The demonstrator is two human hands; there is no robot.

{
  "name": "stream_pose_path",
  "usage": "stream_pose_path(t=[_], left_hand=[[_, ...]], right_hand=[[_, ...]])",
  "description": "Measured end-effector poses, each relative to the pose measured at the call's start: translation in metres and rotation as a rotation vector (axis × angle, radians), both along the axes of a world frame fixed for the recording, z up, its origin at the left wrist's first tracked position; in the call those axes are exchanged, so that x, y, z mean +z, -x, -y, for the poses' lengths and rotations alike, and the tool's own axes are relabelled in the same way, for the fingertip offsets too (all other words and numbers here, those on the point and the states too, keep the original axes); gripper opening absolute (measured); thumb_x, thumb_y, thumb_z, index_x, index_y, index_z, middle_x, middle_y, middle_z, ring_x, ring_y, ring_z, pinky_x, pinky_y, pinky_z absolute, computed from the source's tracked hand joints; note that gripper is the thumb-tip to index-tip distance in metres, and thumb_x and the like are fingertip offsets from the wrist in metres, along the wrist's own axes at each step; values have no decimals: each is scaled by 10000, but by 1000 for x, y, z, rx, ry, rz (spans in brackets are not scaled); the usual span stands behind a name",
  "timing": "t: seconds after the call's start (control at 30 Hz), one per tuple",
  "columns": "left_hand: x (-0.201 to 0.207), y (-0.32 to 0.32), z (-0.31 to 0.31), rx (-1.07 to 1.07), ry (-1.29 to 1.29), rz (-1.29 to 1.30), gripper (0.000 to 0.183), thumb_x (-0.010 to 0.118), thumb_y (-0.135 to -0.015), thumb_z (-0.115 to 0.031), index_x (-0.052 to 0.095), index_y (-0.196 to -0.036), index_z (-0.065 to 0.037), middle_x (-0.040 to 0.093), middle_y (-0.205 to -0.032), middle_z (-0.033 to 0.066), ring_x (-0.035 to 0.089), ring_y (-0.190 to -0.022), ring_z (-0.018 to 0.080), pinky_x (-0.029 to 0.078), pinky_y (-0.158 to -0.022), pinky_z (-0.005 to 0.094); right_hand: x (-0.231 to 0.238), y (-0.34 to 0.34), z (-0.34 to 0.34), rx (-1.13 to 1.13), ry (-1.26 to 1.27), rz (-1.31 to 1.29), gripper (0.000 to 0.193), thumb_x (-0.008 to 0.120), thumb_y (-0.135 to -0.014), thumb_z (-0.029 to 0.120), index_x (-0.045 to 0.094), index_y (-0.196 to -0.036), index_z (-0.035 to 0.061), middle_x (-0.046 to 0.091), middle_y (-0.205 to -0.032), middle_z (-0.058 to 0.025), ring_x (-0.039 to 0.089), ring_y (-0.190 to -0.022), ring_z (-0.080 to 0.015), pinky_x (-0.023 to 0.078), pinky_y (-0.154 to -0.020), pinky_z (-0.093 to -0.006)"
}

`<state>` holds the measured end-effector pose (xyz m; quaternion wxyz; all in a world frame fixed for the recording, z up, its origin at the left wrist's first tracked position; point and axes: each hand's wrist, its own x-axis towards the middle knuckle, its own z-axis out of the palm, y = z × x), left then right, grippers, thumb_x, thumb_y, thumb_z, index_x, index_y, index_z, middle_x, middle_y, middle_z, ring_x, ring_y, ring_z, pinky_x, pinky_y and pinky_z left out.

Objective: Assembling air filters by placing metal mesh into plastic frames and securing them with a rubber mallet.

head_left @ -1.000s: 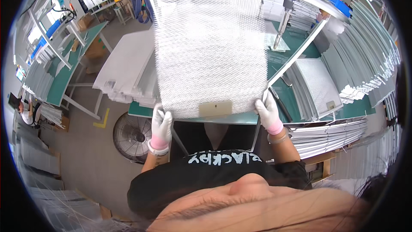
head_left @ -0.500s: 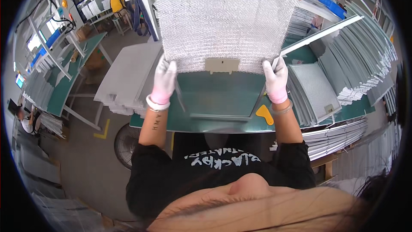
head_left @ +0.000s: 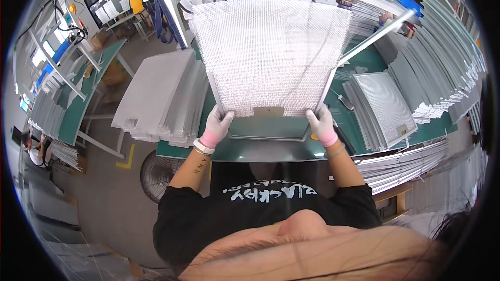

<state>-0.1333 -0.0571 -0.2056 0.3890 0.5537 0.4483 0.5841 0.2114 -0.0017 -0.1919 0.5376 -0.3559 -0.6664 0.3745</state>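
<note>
A silvery mesh filter panel [head_left: 276,57] is tilted up in front of me, with a small pale tab [head_left: 269,111] at its near edge. My left hand [head_left: 217,124], in a white glove with a pink cuff, is closed on the panel's near left corner. At the near right corner my right hand [head_left: 322,124], gloved alike, grips it too. Beneath the panel a thin metal frame [head_left: 268,138] lies on the green-topped table [head_left: 250,152], mostly hidden. A pale metal bar [head_left: 377,39] slants outward at the far right of the panel.
Stacks of mesh panels stand at left [head_left: 153,91] and right [head_left: 383,106], with more sheets [head_left: 442,67] beyond. A dark-handled tool [head_left: 344,139] and a screwdriver [head_left: 346,102] lie right of my right hand. A floor fan [head_left: 159,177] stands lower left. People work farther off.
Both hands have come down toward me with the mesh panel, and its near edge is now lower over the frame. The shelf behind it has come into view.
</note>
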Motion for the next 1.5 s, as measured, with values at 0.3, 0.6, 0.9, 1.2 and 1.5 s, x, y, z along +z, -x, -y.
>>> stream_pose_path(t=[0.3, 0.6, 0.9, 1.2, 1.5], left_hand=[[96, 4, -21, 51, -365, 187, 162, 611, -921, 8, 592, -1082, 21, 627, -925, -14, 535, -781, 35, 442, -721, 190], [76, -19, -3, 139, -330, 164, 219, 615, -917, 5, 591, -1133, 29, 660, -991, 23, 580, -806, 59, 475, -722, 226], [-2, 9, 11, -7, 85, 2, 317, 680, -928, -151, 583, -1176, 20, 650, -1047, 21, 572, -913, 69, 469, -798, 245], [101, 1, 3, 150, -331, 162, 185, 576, -831, 103, 592, -984, 1, 618, -1041, 55, 529, -821, 49, 431, -715, 193], [99, -21, 10, 95, -454, 176, 145, 561, -864, 83, 565, -987, 6, 598, -986, 56, 517, -796, 59, 424, -712, 193]], right_hand=[[99, -12, -13, -66, -16, -39, 214, 600, -931, 40, 586, -1127, -43, 662, -889, -8, 558, -736, -33, 458, -674, -203], [67, 8, -5, -70, -52, -187, 195, 582, -936, 46, 617, -1109, -38, 677, -1004, -45, 588, -882, -84, 472, -817, -251], [-11, 5, 8, 23, 157, -161, 352, 615, -912, 91, 561, -1239, -29, 659, -1134, -63, 606, -1036, -142, 455, -945, -296], [114, 8, -2, -17, 32, -180, 193, 562, -929, 45, 605, -1107, -14, 603, -883, 19, 508, -766, -44, 422, -713, -206], [96, 22, 8, -312, -173, -306, 328, 639, -866, -21, 617, -1193, -18, 495, -739, 79, 389, -660, 3, 314, -596, -151]])
